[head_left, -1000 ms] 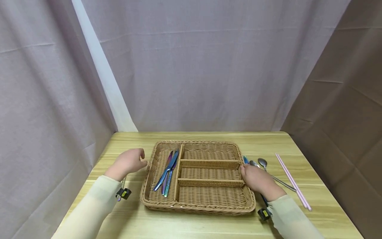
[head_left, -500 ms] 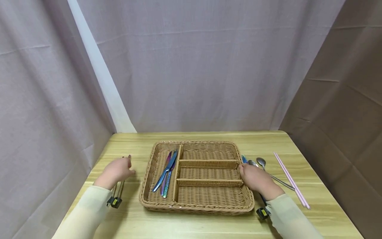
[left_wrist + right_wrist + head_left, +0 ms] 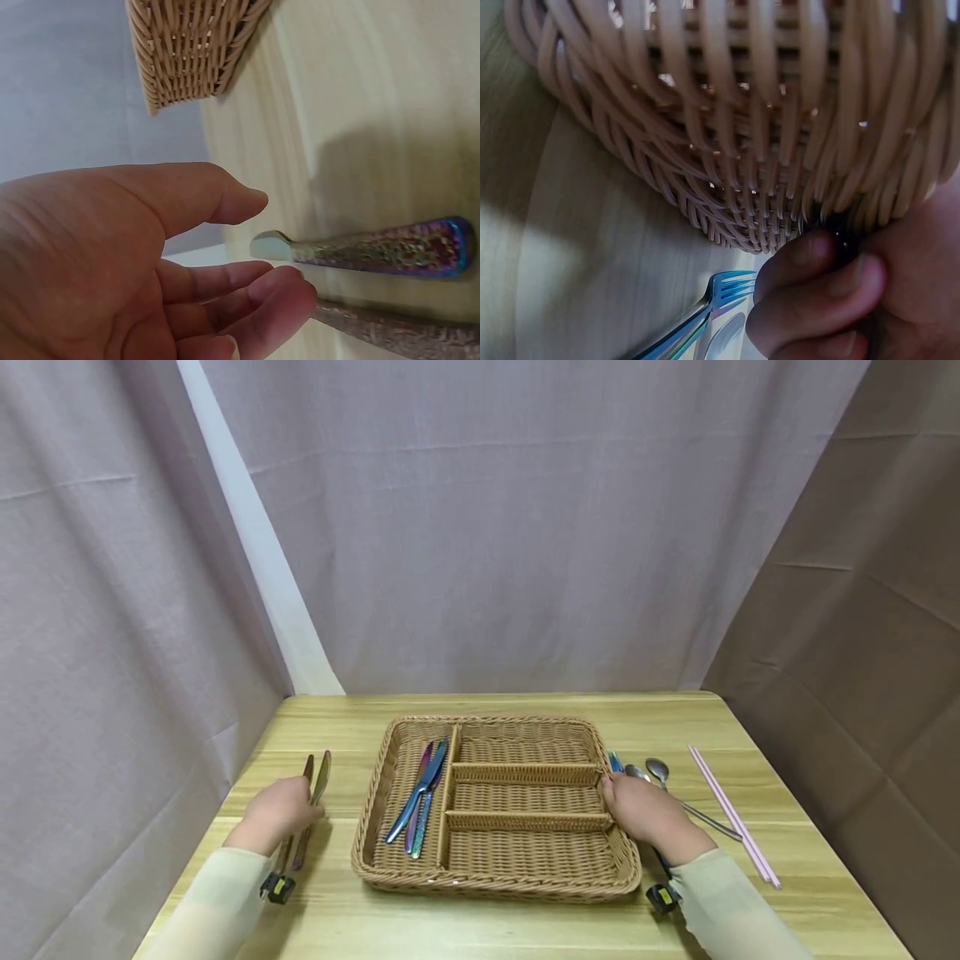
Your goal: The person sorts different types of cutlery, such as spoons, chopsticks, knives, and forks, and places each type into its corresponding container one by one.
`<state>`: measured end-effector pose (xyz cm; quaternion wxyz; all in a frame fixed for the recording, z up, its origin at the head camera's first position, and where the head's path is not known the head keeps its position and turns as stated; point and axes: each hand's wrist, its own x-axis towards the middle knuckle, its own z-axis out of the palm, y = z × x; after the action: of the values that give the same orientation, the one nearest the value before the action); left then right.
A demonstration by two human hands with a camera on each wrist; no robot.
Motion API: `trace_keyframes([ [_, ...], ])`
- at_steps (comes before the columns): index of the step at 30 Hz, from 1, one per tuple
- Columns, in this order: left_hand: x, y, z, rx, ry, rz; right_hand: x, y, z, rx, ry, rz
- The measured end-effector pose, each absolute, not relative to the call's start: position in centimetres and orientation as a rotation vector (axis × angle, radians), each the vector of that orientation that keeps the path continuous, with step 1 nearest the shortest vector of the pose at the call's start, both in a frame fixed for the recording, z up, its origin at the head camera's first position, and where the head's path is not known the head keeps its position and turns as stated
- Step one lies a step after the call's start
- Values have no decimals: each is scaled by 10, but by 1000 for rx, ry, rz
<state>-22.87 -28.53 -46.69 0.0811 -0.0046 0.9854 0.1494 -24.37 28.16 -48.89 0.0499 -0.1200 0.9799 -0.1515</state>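
My left hand (image 3: 276,814) hovers above two table knives on the left of the table. In the left wrist view the thumb and fingers are apart, the fingers loosely bent. One knife (image 3: 382,251) has a textured, rainbow-tinted handle; a darker knife (image 3: 405,335) lies beside it, partly hidden behind the fingers. In the head view my right hand (image 3: 648,817) grips the right rim of a divided wicker basket (image 3: 517,885), thumb over the edge. Several iridescent knives (image 3: 420,802) lie crossed in the basket's left compartment.
Just right of the basket lie blue forks (image 3: 716,296), partly hidden by the right hand, and metal spoons (image 3: 657,768). Farther right are pink chopsticks (image 3: 731,810). Grey curtains (image 3: 525,543) hang behind the wooden table (image 3: 480,935).
My left hand has moved left and toward the person, away from the basket's left side to over the two knives. My right hand stays on the rim.
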Motion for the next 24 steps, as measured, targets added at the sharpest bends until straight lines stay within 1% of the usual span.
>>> trace_keyframes([
  [24,-226,-294,-489,-36,2940,476,-242,281,-487,-381,2984,-461],
])
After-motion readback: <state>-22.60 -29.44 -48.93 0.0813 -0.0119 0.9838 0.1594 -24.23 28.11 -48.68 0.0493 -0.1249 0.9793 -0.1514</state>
